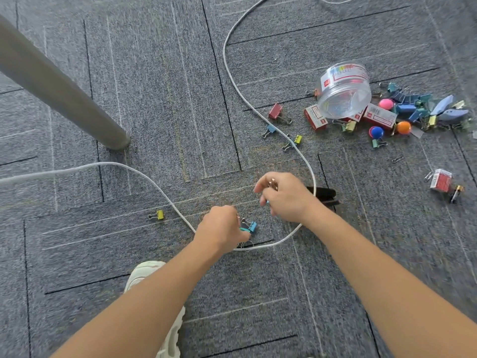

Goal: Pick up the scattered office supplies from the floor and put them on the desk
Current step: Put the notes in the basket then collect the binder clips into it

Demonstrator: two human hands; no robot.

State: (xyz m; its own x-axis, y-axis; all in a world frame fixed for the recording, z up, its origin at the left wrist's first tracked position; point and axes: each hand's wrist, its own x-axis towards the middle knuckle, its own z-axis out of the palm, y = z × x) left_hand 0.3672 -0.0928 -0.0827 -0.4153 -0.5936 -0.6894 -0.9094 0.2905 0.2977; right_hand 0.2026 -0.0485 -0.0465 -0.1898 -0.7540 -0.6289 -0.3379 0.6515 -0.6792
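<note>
Hands: left hand (222,227) pinches blue clip (253,226); right hand (286,200) clutches copper clip (272,183). Best: lift straight; avoid snagging cable (309,166) looping round both.

carpet (154,73): grey tiles, dark seams, covers the whole floor | leg (59,83): grey tube slanting down from upper left, foot on carpet | cable (108,163): white, snakes from top edge, loops mid-floor, runs off left | shoe (144,271): pale, bottom centre, on carpet
</note>
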